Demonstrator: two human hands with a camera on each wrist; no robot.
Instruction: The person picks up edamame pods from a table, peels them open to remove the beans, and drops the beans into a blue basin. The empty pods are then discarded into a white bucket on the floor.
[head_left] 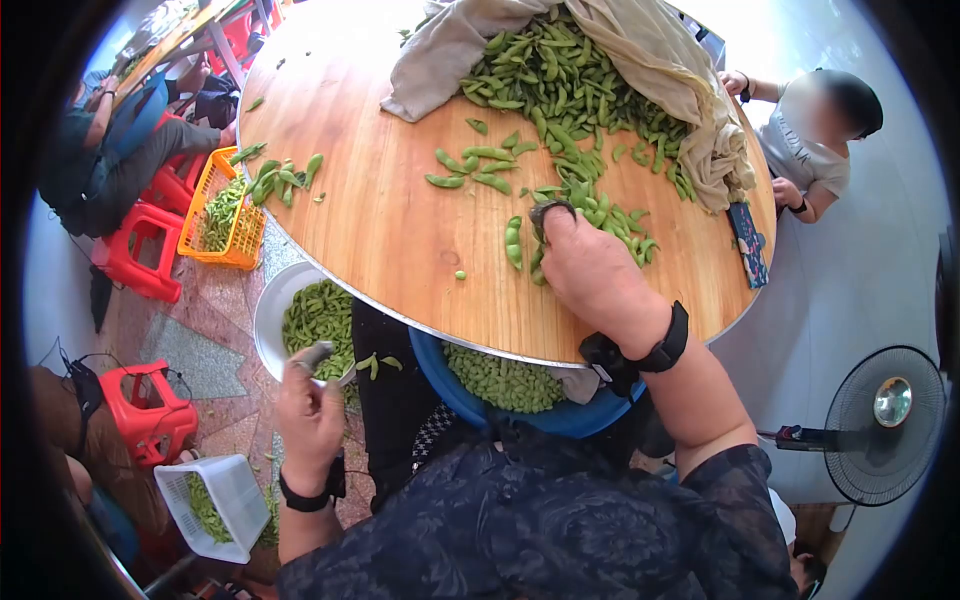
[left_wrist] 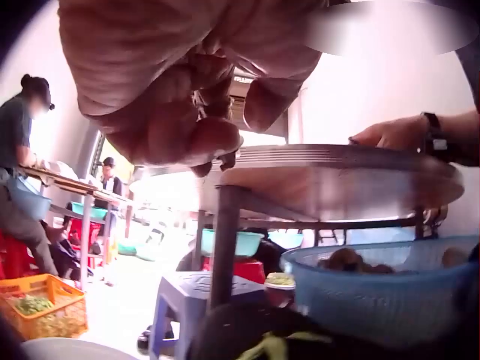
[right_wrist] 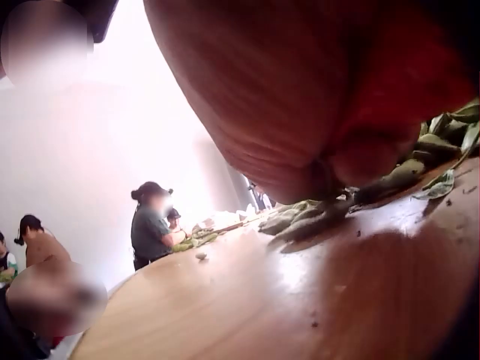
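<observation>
Green pods [head_left: 590,205] lie across the round wooden table, with a larger heap [head_left: 560,70] partly under a pale cloth [head_left: 715,120]. My right hand [head_left: 605,275] reaches down into the nearer pods, its fingertips against them; in the right wrist view the hand [right_wrist: 300,97] hides whether a pod is pinched. My left hand [head_left: 312,415] is raised beside the white bowl of pods [head_left: 268,325], left of the table edge. The left wrist view shows that hand [left_wrist: 180,90] with loosely bent fingers and no pod visible between them. Dark coverings show on both hands' digits.
Below the table edge stands a blue basin [head_left: 430,370] of shelled beans. Left are an orange crate [head_left: 245,235], a white basket [head_left: 240,490] and red stools [head_left: 150,425]. A fan [head_left: 850,425] is at right. Another person [head_left: 815,155] sits across the table's right side.
</observation>
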